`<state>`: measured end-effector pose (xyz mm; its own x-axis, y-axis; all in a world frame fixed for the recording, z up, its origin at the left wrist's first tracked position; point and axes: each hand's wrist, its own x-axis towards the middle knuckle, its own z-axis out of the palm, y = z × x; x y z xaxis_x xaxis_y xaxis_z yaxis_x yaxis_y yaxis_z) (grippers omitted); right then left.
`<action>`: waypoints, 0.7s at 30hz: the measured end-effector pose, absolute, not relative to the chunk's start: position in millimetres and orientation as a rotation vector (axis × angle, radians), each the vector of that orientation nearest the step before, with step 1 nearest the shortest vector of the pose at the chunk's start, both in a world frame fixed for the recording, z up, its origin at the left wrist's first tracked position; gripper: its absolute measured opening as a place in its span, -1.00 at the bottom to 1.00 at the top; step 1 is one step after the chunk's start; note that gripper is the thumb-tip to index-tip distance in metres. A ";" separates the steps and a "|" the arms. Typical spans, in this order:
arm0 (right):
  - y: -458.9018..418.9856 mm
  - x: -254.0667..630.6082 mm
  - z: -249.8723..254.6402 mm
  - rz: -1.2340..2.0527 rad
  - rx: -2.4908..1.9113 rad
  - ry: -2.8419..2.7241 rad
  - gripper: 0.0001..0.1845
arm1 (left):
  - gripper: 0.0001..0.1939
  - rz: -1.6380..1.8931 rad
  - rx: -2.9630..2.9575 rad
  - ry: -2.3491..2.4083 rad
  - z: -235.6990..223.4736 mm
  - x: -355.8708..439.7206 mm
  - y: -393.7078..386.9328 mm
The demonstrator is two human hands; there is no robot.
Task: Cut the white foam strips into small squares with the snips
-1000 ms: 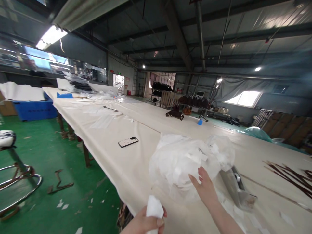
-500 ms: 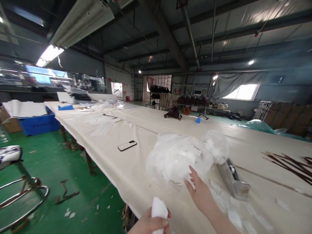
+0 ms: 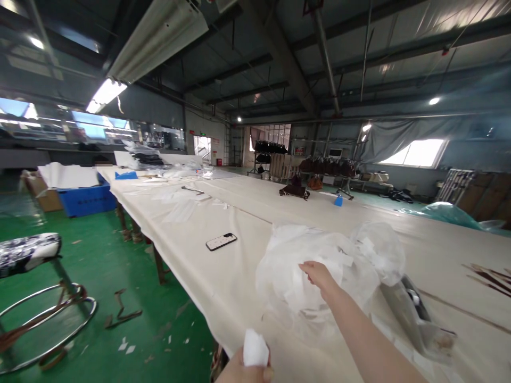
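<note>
Right hand (image 3: 317, 274) has pulled its fingers together over the bag (image 3: 273, 266), on what I can't tell; left hand (image 3: 241, 371) holds white paper (image 3: 255, 349), probably soft, light, best pinched at edges.

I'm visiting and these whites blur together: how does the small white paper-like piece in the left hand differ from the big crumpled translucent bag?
The small white paper-like piece is gripped in the left hand, while the big crumpled translucent bag lies on the cream-coloured table. The piece is compact; the bag bulges wide. The piece looks opaque, whereas the bag lets white scraps show through. Both look whitish.
</note>
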<state>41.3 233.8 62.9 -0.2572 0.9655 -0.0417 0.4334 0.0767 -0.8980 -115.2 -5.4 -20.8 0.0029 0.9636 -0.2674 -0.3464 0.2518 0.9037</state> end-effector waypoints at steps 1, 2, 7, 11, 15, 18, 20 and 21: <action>228.9 43.8 62.6 1.203 -1.318 -1.701 -0.69 | -0.53 1.226 0.745 1.087 -15.8 -115.3 -2.5; 221.8 46.7 62.4 1.260 -1.246 -1.653 -0.69 | -0.53 1.265 0.758 1.080 -9.3 -114.7 1.9; 180.5 52.3 57.2 1.590 -0.857 -1.413 -0.56 | -0.22 1.414 0.908 1.064 30.4 -105.3 42.3; 173.2 47.5 50.9 1.732 -0.657 -1.199 -0.36 | -0.24 1.261 1.098 0.990 39.1 -99.3 76.4; 181.2 52.4 51.3 1.644 -0.657 -1.232 -0.32 | -0.10 1.315 1.156 1.070 30.6 -104.8 98.0; 182.9 59.2 53.1 1.581 -0.681 -1.274 -0.26 | 0.02 1.312 1.224 1.110 30.4 -110.8 105.2; 183.5 62.9 53.5 1.530 -0.702 -1.277 -0.24 | -0.18 1.178 1.304 1.110 33.9 -111.3 105.9; 184.7 64.6 53.1 1.501 -0.718 -1.273 -0.23 | -0.34 1.086 1.335 1.106 35.9 -110.4 105.6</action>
<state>64.6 184.7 53.1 -0.3242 0.9328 0.1576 -0.3076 0.0536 -0.9500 -110.4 105.6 35.9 0.1634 0.9863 0.0244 0.0422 -0.0316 0.9986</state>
